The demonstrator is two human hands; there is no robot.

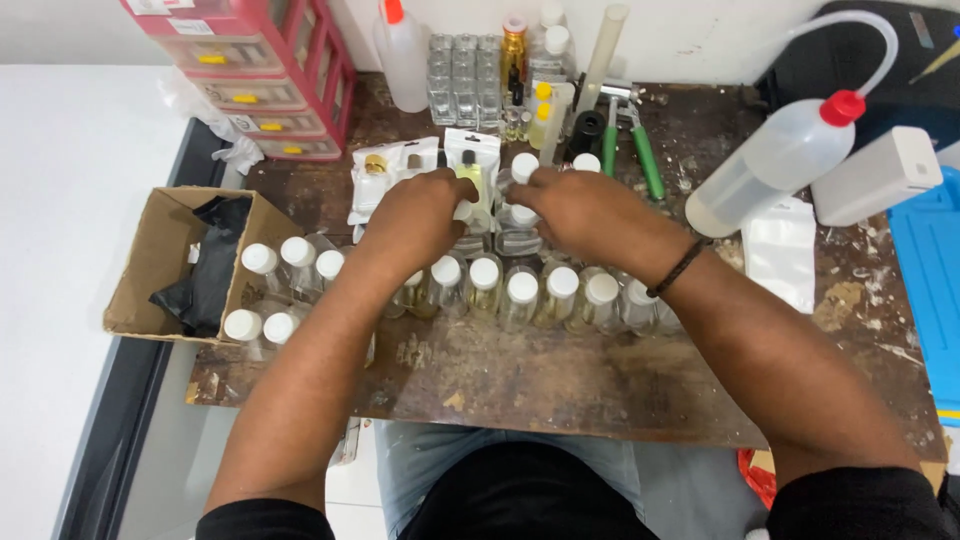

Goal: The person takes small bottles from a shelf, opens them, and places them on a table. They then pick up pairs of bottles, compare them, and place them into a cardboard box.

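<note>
White hanging-tab packets (395,170) lie beyond the hands, a flat white pouch (785,250) at right, an open brown cardboard box (150,265) at left; small labels (190,27) front the red drawers.

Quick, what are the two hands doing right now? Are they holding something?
Left hand: fingers curled around a small white-capped bottle.
Right hand: fingers curled around another white-capped bottle.

White caps (522,287) on clear bottles (520,310); red drawers (262,75); green-handled pliers (645,158).
</note>
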